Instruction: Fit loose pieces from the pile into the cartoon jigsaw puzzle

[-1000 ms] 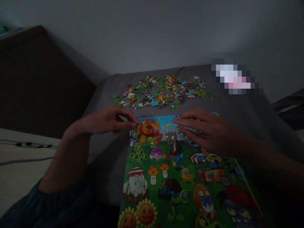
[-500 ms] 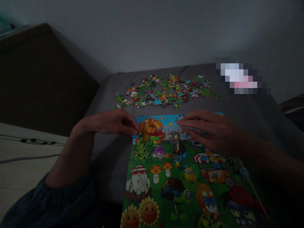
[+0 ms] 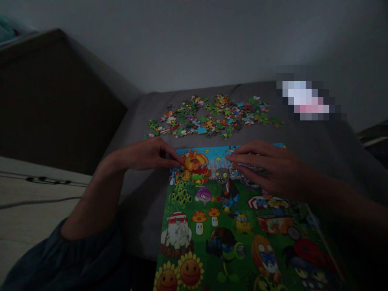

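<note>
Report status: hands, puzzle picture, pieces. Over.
Left hand pinched at top-left corner of picture, grip unclear. Right hand flat on its top. Loose pieces heaped beyond, untouched.

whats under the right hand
The right hand lies flat on the upper right of the colourful cartoon sheet, which rests on grey fabric. Whether a loose piece sits beneath the palm is hidden.

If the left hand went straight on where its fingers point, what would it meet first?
Probably the right hand, whose fingertips face the left hand across the top of the puzzle picture; depth is unclear.
</note>
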The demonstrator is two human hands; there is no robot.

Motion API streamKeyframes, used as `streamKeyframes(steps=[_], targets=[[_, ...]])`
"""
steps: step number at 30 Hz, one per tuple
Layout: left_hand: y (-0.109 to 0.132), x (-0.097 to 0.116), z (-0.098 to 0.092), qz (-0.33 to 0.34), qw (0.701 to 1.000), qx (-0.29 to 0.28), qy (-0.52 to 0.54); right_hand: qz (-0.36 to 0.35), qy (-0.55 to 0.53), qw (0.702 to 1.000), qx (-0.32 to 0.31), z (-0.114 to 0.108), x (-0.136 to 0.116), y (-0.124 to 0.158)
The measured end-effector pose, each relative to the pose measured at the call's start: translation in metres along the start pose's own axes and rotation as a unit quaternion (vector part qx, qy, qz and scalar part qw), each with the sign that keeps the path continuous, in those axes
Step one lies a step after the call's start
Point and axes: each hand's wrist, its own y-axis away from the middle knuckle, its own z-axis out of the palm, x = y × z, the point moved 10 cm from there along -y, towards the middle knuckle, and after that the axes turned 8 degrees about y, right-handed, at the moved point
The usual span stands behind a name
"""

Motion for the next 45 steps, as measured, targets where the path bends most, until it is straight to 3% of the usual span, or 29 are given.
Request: streamKeyframes(steps=[11, 39, 45], targets=[[-0.002, -0.012, 0.01, -0.086, 0.996, -0.037, -0.007, -0.02, 0.017, 1.0, -0.011, 0.0, -0.005, -0.003], [-0.005, -0.01, 0.021, -0.099, 0.994, -0.052, -0.008, -0.025, 0.001, 0.999, -0.022, 0.004, -0.004, -0.001], [-0.005, -0.02, 0.012, -0.125, 0.991, -0.013, -0.044, -0.022, -0.008, 0.999, -0.027, 0.007, -0.003, 0.0]])
